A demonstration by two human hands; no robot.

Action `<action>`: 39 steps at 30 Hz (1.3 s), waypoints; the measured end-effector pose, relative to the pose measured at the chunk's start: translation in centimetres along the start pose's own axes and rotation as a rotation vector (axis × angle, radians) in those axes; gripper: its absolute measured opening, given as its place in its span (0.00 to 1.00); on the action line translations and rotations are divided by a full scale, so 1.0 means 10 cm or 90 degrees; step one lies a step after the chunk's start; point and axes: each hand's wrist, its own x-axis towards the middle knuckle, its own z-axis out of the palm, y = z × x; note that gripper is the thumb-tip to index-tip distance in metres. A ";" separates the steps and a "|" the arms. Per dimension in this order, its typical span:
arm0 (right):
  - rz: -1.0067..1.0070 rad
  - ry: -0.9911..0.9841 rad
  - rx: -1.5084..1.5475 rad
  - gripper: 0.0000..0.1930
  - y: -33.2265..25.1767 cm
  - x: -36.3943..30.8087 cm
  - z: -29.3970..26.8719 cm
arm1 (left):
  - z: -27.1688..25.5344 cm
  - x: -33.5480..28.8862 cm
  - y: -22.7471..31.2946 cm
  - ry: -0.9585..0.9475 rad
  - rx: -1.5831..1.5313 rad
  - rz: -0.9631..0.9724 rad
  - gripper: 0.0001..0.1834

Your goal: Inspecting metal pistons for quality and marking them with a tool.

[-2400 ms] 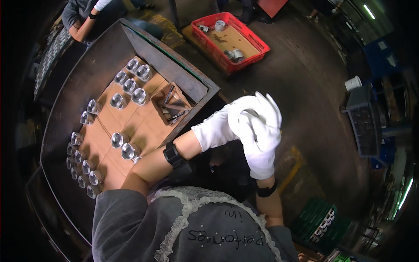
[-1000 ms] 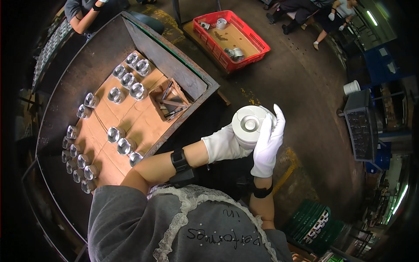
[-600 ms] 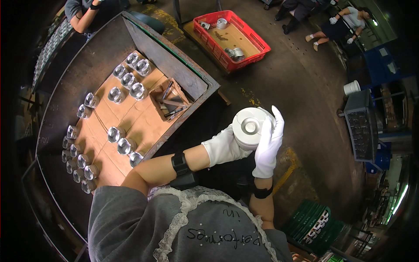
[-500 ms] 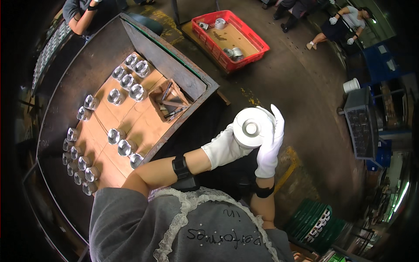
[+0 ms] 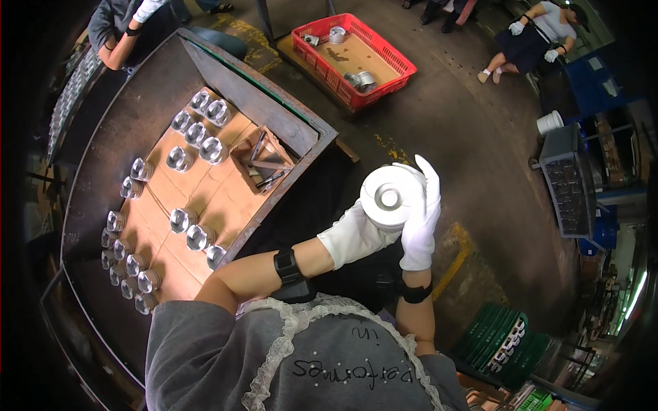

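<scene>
Between your gloved left hand (image 5: 358, 237) and right hand (image 5: 421, 220), both cupped against it, sits a metal piston (image 5: 388, 196). It looks rigid, fairly heavy, perhaps slippery; hold it around its sides.

Floor gap (image 5: 371, 152); bin (image 5: 247, 96) left; piston (image 5: 388, 198) right

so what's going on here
The white-gloved left hand and right hand hold a round pale part between them, its ringed face toward the camera. To the left, a metal bin lined with a cardboard sheet holds silver parts and a small open box. A red crate beyond holds a few metal parts.
</scene>
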 end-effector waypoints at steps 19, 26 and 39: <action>-0.125 -0.030 -0.118 0.19 -0.03 0.01 0.08 | -0.29 0.03 0.21 -0.232 -0.301 -0.211 0.22; -0.144 -0.023 -0.141 0.18 -0.08 -0.01 0.11 | -0.29 0.07 0.16 -0.168 1.072 0.424 0.22; -0.153 -0.010 -0.151 0.18 -0.09 -0.04 0.13 | -0.23 0.02 0.24 -0.179 1.164 0.415 0.23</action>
